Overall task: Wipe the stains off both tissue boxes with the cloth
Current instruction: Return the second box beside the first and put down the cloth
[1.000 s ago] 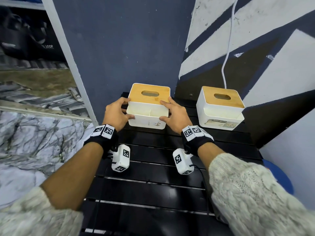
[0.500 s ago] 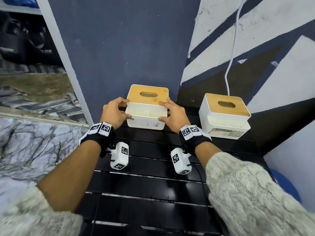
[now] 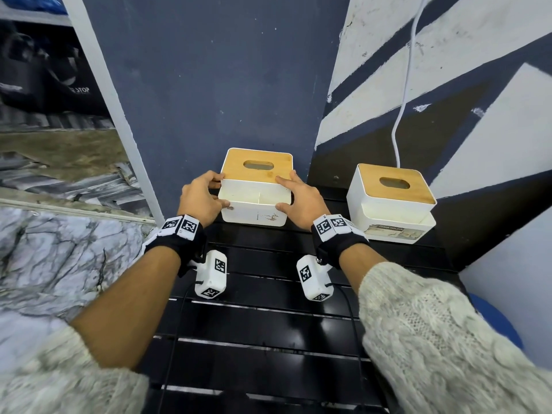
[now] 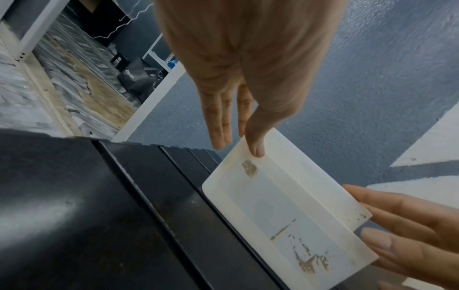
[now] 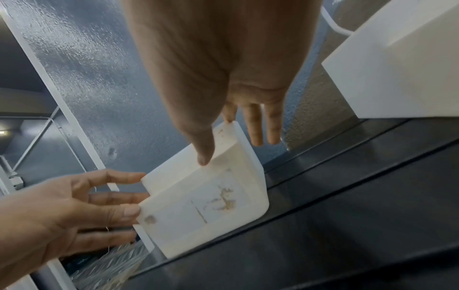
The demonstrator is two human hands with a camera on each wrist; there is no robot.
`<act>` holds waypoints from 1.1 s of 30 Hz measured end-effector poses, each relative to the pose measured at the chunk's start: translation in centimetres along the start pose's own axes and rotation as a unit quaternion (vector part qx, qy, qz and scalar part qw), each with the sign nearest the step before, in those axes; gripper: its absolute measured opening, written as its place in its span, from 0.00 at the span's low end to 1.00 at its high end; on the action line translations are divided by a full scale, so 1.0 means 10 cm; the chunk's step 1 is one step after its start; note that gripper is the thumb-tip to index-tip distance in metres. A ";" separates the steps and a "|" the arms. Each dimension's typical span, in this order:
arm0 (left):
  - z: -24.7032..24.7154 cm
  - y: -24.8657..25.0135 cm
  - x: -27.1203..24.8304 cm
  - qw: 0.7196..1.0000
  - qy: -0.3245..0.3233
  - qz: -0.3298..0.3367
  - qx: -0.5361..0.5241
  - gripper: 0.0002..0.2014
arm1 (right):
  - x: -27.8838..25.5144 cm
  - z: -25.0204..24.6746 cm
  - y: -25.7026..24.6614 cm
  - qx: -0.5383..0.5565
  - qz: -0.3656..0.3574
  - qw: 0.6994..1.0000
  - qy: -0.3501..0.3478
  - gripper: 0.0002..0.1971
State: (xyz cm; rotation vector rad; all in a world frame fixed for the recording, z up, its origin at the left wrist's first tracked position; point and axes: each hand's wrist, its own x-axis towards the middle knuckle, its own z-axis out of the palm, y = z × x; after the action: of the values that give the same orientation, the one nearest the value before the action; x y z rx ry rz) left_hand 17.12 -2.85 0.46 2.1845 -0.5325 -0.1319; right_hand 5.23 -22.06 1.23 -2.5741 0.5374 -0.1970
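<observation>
While both hands grasp its sides, the stained tissue box (image 3: 254, 204) sits on the black table (image 3: 268, 324).
Left hand (image 3: 200, 199) and right hand (image 3: 301, 201) clasp opposite walls; likely light, rigid, smooth plastic — best held low.

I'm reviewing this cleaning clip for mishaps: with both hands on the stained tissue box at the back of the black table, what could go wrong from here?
1. The left hand and right hand hold the stained tissue box only by its side edges; it might slip if lifted.
2. The left thumb sits next to a brown stain and may smear it.
3. No cloth is in view, so wiping cannot start yet.
</observation>
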 end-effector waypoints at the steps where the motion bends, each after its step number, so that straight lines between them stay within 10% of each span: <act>1: -0.01 0.01 -0.01 1.000 -0.004 -0.001 0.008 0.32 | -0.02 -0.05 -0.01 -0.023 -0.002 0.999 -0.026 0.34; 16: -0.25 -0.17 -1.34 0.982 -0.123 0.076 0.117 0.23 | -2.06 -0.72 0.52 -0.040 -0.015 0.995 -0.087 0.27; 23: -0.16 -0.41 -2.01 0.968 -0.197 0.034 0.150 0.25 | -3.26 -0.34 1.06 -0.106 0.077 0.980 -0.153 0.40; 33: -0.01 -0.52 -2.19 0.957 -0.198 0.024 0.211 0.28 | -3.27 0.10 0.99 -0.132 0.100 0.985 -0.040 0.30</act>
State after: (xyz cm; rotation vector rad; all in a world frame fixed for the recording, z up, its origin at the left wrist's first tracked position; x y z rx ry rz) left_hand -0.89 9.22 -5.47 2.5724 -0.9055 -0.4765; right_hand -27.72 -16.15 -5.86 -2.7432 0.8351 0.0518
